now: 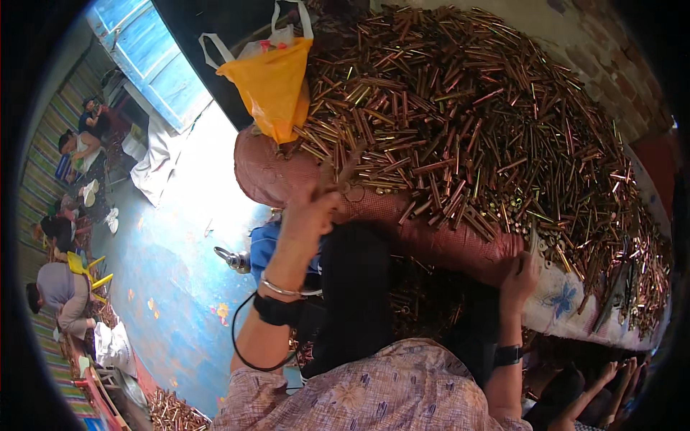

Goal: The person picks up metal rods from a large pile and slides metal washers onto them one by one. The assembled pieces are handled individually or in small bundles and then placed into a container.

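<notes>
A big heap of thin copper-coloured metal tubes [460,108] lies before me, with small round metal pieces [503,215] among them near its front edge. Along that edge runs a reddish-brown padded roll [460,241]. My left hand [313,212] is above the roll's left part, its fingers curled; a blurred brownish shape rises beyond the fingers, too smeared to name. At the roll's right end is my right hand [520,279], fingers bent and closed against the roll. Whatever it may grip is hidden. A thin pale metal piece [534,241] shows just beyond its fingertips.
A yellow-orange plastic bag [277,86] with white handles stands left of the heap. White cloth with a blue flower [564,298] lies under the right edge. Left, on the blue floor [158,266], several people sit along a striped wall. Other people's arms [611,388] show lower right.
</notes>
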Demonstrator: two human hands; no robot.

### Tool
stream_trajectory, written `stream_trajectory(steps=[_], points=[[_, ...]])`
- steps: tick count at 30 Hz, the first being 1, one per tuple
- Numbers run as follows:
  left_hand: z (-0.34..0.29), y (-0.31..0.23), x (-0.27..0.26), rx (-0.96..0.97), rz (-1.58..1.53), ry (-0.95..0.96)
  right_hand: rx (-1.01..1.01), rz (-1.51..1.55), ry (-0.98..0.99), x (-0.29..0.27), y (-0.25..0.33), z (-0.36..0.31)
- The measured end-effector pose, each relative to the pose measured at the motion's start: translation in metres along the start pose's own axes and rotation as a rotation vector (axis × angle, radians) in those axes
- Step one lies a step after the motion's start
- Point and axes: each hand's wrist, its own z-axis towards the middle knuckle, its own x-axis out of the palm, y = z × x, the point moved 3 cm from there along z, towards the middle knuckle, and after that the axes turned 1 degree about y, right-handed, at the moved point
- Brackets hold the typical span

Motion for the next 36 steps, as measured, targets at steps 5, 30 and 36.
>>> stream_trajectory(steps=[5, 30, 36], points=[[0.026, 0.023, -0.068, 0.007, 0.082, -0.241, -0.084, -0.076, 0.002, 0.004, 0.011, 0.000], [0.051, 0.031, -0.076, 0.077, 0.174, -0.400, -0.140, -0.140, -0.064, 0.007, 0.017, -0.005], [0.051, 0.023, -0.078, 0.044, 0.088, -0.425, -0.124, -0.136, -0.047, 0.010, 0.013, -0.006]])
